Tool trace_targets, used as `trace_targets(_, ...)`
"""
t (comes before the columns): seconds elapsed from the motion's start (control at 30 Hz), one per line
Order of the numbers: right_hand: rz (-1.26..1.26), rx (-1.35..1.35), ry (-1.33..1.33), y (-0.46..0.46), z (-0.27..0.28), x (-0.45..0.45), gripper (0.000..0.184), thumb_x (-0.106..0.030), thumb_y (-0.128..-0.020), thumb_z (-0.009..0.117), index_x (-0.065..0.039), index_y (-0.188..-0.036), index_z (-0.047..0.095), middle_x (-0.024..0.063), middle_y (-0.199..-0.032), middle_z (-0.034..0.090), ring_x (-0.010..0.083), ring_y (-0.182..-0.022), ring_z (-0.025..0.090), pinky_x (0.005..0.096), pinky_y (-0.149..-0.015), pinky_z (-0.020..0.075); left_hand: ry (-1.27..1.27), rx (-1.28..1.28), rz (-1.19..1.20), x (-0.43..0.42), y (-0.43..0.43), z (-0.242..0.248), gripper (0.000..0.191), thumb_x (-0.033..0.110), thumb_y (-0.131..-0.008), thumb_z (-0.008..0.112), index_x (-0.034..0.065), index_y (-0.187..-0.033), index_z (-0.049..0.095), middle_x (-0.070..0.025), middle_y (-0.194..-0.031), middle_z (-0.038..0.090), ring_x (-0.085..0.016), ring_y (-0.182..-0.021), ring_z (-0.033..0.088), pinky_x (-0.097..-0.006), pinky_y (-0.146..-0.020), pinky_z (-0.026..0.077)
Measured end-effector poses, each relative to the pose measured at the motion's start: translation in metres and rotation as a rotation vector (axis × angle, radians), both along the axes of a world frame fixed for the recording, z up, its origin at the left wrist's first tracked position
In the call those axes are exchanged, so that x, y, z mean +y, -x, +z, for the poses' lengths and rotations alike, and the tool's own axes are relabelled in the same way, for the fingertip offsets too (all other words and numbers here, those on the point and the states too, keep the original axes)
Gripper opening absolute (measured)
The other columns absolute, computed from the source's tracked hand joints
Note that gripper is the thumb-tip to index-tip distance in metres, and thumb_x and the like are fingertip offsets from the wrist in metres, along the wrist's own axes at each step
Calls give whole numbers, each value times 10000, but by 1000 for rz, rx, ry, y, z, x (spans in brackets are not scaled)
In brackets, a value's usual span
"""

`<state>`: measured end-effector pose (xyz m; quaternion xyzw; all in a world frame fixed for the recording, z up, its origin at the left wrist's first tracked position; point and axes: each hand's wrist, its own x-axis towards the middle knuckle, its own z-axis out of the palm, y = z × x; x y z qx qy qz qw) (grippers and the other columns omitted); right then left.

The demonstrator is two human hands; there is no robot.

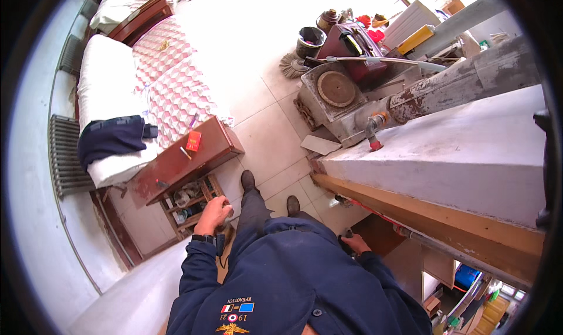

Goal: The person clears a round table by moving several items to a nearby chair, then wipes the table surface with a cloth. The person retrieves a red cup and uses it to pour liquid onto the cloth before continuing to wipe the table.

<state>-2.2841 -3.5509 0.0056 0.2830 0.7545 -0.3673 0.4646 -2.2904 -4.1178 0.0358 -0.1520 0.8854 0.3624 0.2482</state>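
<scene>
My left hand [214, 213] hangs at my side with its fingers bent. It is nearest to a slatted wooden rack [191, 218] that has plastic bags [187, 196] in it; whether it touches the rack or holds anything I cannot tell. Low on my other side is my right hand [358, 244], with a small dark and grey thing at its fingers that is too unclear to name or to call held. A dark brown wooden bed end [176, 172] stands ahead to the left, with a red box [193, 140] and a white stick-like item [185, 153] on top.
A stove [308, 82] with a round lid [338, 89] and thick flue pipe [462, 84] stands ahead right. Beside it are a bin [310, 42] and a maroon case [347, 49]. A white-topped wall [440, 150] borders the right. The bed [176, 93] and radiator [70, 154] line the left.
</scene>
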Motion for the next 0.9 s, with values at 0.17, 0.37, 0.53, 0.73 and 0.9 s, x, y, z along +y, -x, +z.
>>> trace_targets(0.17,-97,53,-97,-1,-12,-65,522,-379,-813,752,68,-1074,681,160,-976,718,248,-852,676,363,-781,512,28,20,-61,-70,54,-4,297,230,-852,663,-12,-1023,654,-220,-1012,671,-383,-992,638,-437,-867,504)
trace_targets(0.37,-281,130,-186,-35,-8,-107,508,-331,-812,706,70,-1120,659,195,-1029,710,295,-954,673,395,-813,507,-29,126,-314,-94,153,-19,274,234,-857,675,11,-1012,637,-227,-982,643,-411,-984,611,-469,-861,494)
trace_targets(0.53,-285,169,-55,-44,12,-139,575,-363,-806,726,72,-1174,638,189,-1100,692,265,-996,647,370,-857,482,-110,209,-464,-72,241,-21,295,233,-864,667,9,-1050,620,-225,-1006,631,-419,-978,602,-468,-851,495)
trace_targets(0.73,-686,139,208,16,-31,-179,587,-443,-927,601,80,-1193,629,138,-1131,681,238,-989,617,336,-888,454,-106,217,-526,-74,342,-7,215,200,-865,640,4,-950,663,-240,-906,641,-427,-909,616,-475,-801,503)
trace_targets(0.9,-438,367,204,111,-62,-172,500,-363,-928,554,70,-1167,628,193,-1108,686,309,-1011,631,395,-890,472,-127,280,-437,-92,413,18,325,278,-898,605,-29,-811,671,-275,-828,637,-462,-803,617,-489,-737,490)
